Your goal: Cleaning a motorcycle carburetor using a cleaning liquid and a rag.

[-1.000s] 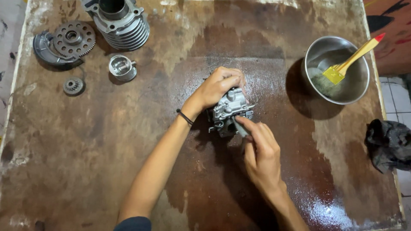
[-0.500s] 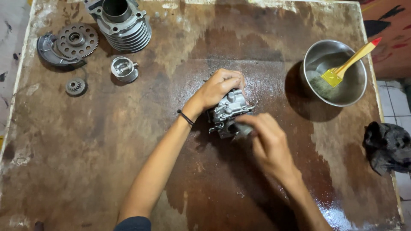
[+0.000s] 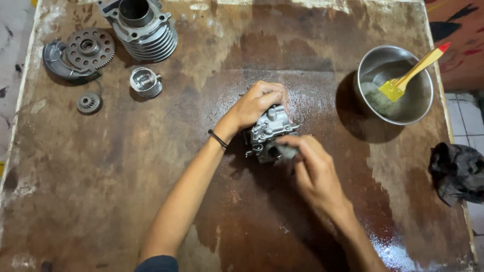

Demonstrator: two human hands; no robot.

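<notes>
A small grey metal carburetor (image 3: 269, 132) rests on the wet brown board (image 3: 151, 191) near its middle. My left hand (image 3: 257, 103) grips the carburetor from the far side, a black band on its wrist. My right hand (image 3: 310, 168) comes in from the lower right, and its fingertips pinch a small grey part against the carburetor's near side. What sits between those fingers is mostly hidden.
A steel bowl (image 3: 370, 65) with cloudy liquid and a yellow brush (image 3: 411, 75) stands at the right. A finned cylinder (image 3: 143, 30), a piston (image 3: 145, 81), a gear plate (image 3: 83, 53) and a small gear (image 3: 88, 103) lie upper left. A black rag (image 3: 456, 171) hangs at the right edge.
My right hand has shifted up and left, curling its fingers over the carburetor's near side. My left hand has kept its grip in place.
</notes>
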